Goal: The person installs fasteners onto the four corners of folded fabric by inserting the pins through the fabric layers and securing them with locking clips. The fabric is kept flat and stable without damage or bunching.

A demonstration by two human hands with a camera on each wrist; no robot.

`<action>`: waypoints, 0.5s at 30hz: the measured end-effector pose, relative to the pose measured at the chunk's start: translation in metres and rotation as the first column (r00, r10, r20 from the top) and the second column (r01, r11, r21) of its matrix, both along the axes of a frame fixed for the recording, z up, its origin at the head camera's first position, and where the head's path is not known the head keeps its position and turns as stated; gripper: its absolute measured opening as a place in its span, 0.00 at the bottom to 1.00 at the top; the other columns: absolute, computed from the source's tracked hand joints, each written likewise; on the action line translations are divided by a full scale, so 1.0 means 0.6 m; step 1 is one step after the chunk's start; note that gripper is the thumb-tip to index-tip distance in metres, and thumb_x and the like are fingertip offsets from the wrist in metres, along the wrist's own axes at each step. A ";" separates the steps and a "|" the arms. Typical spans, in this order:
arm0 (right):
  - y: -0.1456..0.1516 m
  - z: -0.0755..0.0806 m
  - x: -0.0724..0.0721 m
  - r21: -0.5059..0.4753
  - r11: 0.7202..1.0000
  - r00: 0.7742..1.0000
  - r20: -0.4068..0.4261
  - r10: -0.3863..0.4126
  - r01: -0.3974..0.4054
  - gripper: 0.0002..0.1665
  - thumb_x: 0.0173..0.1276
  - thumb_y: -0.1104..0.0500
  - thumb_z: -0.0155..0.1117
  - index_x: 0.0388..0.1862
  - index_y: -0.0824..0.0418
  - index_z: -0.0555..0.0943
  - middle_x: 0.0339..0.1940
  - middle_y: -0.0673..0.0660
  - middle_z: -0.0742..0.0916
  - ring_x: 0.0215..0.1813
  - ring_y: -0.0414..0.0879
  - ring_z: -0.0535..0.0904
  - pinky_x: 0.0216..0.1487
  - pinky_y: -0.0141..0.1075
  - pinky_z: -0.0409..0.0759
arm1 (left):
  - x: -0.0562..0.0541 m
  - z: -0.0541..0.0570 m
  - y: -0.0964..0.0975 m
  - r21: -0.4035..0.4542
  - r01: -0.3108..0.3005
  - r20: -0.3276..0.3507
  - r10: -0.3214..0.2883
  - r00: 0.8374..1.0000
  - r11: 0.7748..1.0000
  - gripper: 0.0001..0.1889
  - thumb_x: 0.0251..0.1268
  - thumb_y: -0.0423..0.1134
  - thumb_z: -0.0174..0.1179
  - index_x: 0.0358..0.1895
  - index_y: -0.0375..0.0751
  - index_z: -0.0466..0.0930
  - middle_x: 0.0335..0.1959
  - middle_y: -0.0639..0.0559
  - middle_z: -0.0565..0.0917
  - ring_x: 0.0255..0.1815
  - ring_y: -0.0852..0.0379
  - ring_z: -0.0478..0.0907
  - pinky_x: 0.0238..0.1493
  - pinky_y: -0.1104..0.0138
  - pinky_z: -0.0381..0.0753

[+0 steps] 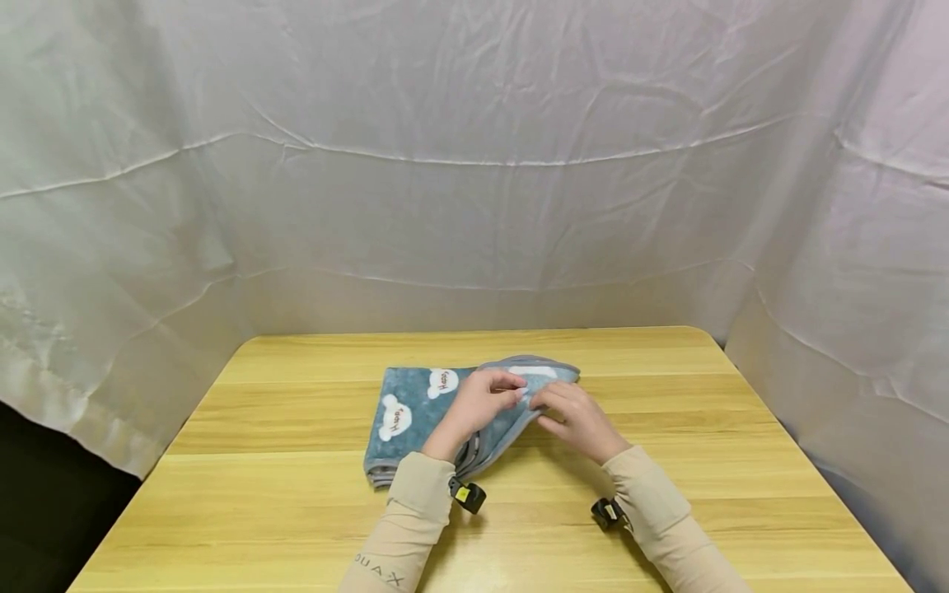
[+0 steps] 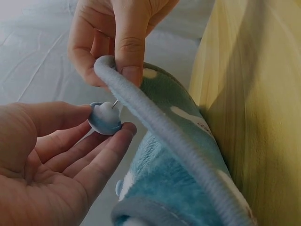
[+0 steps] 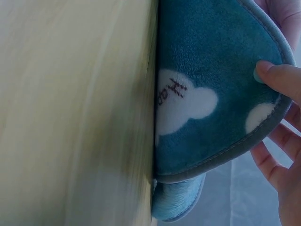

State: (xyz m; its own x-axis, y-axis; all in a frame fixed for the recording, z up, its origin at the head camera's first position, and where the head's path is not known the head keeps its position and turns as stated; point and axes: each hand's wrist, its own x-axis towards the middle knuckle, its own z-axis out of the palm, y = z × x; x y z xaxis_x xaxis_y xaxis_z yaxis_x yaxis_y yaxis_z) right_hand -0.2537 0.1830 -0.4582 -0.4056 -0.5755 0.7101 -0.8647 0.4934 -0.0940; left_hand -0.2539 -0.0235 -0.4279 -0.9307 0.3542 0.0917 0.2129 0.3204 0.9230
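A folded teal blanket (image 1: 418, 420) with white bear-head patches and grey piping lies on the table, its right part lifted. My left hand (image 1: 478, 403) pinches a small blue-and-white round pin (image 2: 104, 118) between thumb and fingers; its metal needle points toward the grey piping (image 2: 155, 122). Whether the tip enters the cloth I cannot tell. My right hand (image 1: 578, 417) grips the blanket's raised edge, thumb on one face and fingers behind. By that thumb in the right wrist view, a small light-blue bit (image 3: 257, 76) shows, partly covered.
The wooden table (image 1: 259, 511) extends on all sides of the blanket. Pale fabric curtains (image 1: 474, 231) hang behind it and at both sides. A small light-blue knob (image 2: 119, 188) shows at the blanket's lower fold. Black wrist cameras (image 1: 469, 496) sit on both sleeves.
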 end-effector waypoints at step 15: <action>0.003 -0.003 -0.005 -0.004 1.000 1.000 -0.024 0.003 -0.003 0.15 0.48 0.68 0.75 0.35 0.57 0.83 0.35 0.49 0.87 0.40 0.44 0.82 0.44 0.39 0.81 | -0.002 -0.004 0.004 0.006 0.041 0.017 -0.041 0.999 0.999 0.10 0.68 0.35 0.60 0.49 0.38 0.84 0.48 0.43 0.86 0.40 0.49 0.86 0.41 0.61 0.85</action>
